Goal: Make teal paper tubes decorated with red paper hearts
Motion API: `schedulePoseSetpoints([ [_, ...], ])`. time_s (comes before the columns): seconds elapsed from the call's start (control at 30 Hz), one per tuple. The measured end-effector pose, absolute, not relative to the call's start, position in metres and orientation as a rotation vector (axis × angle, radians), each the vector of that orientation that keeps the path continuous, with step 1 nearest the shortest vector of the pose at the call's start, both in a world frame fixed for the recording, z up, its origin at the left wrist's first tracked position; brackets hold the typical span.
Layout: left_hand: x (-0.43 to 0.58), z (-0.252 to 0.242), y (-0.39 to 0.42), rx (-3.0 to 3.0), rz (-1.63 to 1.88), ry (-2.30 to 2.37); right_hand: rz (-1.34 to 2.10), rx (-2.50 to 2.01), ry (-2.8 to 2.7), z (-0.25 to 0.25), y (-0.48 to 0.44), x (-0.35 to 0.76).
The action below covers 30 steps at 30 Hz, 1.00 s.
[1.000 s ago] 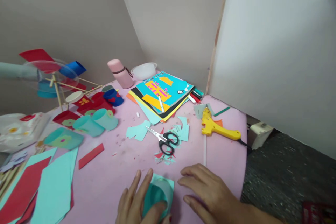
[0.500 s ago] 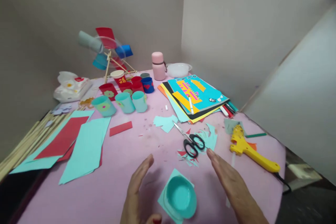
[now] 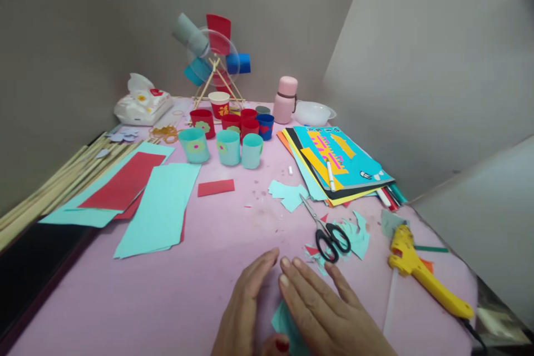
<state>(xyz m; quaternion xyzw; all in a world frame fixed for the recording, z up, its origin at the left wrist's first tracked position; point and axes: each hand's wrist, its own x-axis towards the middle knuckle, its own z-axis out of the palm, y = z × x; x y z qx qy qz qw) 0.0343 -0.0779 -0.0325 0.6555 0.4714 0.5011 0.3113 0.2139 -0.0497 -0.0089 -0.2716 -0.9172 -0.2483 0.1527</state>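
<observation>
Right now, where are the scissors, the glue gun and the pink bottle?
scissors [image 3: 320, 226], head view, at the pivot.
glue gun [image 3: 431, 282], head view, mid handle.
pink bottle [image 3: 287, 105], head view, on its body.

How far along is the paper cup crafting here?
Done: three teal cups with flowers stand finished. In hand: left hand and right hand press flat on a teal paper piece. Probably left: flat teal sheets uncut; glue gun lies idle.

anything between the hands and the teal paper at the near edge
Nothing visible: the left hand and right hand lie right over the teal paper, hiding most of it. The scissors lie farther back.
</observation>
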Motion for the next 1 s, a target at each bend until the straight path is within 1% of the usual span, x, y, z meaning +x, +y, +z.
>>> schedulePoseSetpoints([
  [0.17, 0.033, -0.032, -0.077, 1.728, 1.348, 1.174, -0.703, -0.764, -2.686, -0.011, -0.05, 0.215],
  [0.37, 0.039, -0.027, -0.079, 1.668, 1.377, 1.229, -0.637, -0.787, -2.7, -0.012, -0.052, 0.213],
  [0.5, 0.041, -0.025, -0.08, 1.592, 1.361, 1.28, -0.651, -0.793, -2.683, 0.0, -0.055, 0.223],
  [0.67, 0.039, -0.027, -0.081, 1.542, 1.299, 1.295, -0.561, -0.887, -2.717, 0.013, -0.054, 0.234],
  [0.87, 0.039, -0.03, -0.079, 1.521, 1.296, 1.289, -0.631, -0.826, -2.641, 0.003, -0.053, 0.212],
  [1.0, 0.039, -0.03, -0.077, 1.508, 1.291, 1.27, -0.65, -0.825, -2.626, 0.006, -0.053, 0.213],
])
